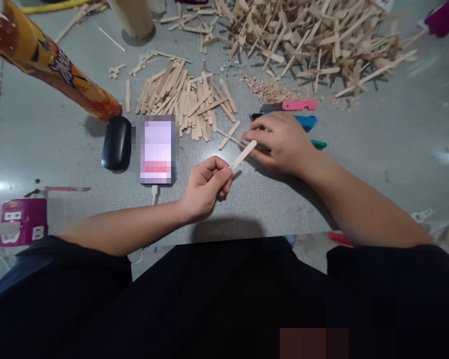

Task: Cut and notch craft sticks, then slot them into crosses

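Observation:
My left hand (206, 185) is closed in a pinch on one flat wooden craft stick (244, 153) that points up and to the right. My right hand (280, 142) rests on the grey table (377, 149) just beyond the stick's tip, fingers curled over a dark tool lying there; what it grips is partly hidden. Under and behind that hand lie a blue-handled cutter (305, 121), a pink-handled cutter (298, 105) and a green-tipped tool (319, 144). A small cross of two sticks (229, 135) lies just left of the right hand.
A loose pile of plain sticks (189, 97) lies centre, with a big heap of glued crosses (307, 40) at the back right and wood shavings (269, 90) between. A phone (157, 149), a black mouse (116, 143), an orange bottle (48, 62) and a purple box (22, 219) stand left.

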`<state>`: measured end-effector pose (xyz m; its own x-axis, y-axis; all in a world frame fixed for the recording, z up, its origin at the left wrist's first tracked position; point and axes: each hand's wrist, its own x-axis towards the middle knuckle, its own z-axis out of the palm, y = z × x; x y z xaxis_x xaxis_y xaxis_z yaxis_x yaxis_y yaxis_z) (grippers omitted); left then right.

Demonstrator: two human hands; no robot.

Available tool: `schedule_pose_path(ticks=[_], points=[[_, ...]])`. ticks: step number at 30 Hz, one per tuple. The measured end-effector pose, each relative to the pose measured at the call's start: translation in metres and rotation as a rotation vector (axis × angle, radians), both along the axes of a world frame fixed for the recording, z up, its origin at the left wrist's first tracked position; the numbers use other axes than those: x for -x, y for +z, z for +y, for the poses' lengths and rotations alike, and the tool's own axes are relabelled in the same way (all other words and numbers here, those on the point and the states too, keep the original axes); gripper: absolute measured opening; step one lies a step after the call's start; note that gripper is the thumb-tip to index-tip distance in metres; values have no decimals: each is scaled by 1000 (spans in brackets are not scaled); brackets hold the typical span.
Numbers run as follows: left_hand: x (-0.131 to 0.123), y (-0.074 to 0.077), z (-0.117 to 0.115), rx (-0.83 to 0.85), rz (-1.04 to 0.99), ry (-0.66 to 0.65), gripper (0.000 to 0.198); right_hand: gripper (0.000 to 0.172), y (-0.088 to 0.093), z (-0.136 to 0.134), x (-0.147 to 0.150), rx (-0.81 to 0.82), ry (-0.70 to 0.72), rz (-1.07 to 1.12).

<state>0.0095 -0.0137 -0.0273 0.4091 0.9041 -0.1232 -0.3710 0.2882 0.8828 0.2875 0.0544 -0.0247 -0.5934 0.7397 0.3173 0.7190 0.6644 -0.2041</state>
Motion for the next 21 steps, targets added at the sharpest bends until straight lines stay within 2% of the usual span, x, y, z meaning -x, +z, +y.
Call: schedule_pose_path(ticks=[3, 6, 9, 11, 12, 13, 14, 16, 18, 21], points=[[-1, 0, -1, -33, 26, -6, 32, 31, -6, -9, 16, 2, 56, -41], [1, -1, -3, -115, 50, -5, 27, 29, -11, -9, 18, 39, 33, 12], [3, -6, -1, -221, 78, 55, 25, 23, -6, -10, 16, 81, -24, 274], [4, -12, 4, -324, 117, 170, 23, 11, 2, -14, 16, 162, -88, 537], [5, -16, 7, -391, 152, 253, 23, 4, 7, -17, 17, 256, -121, 677], [5, -19, 10, -474, 201, 347, 22, 5, 11, -21, 18, 390, -148, 815], [6, -23, 12, -554, 250, 442, 22, 12, 15, -24, 19, 556, -163, 946], [7, -28, 16, -667, 331, 521, 27, 24, 20, -31, 24, 937, -161, 1175], [9, -28, 16, -737, 369, 475, 29, 33, 22, -37, 29, 1224, -132, 1310], [11, -22, 11, -758, 336, 299, 25, 36, 21, -44, 37, 1439, -53, 1372]])
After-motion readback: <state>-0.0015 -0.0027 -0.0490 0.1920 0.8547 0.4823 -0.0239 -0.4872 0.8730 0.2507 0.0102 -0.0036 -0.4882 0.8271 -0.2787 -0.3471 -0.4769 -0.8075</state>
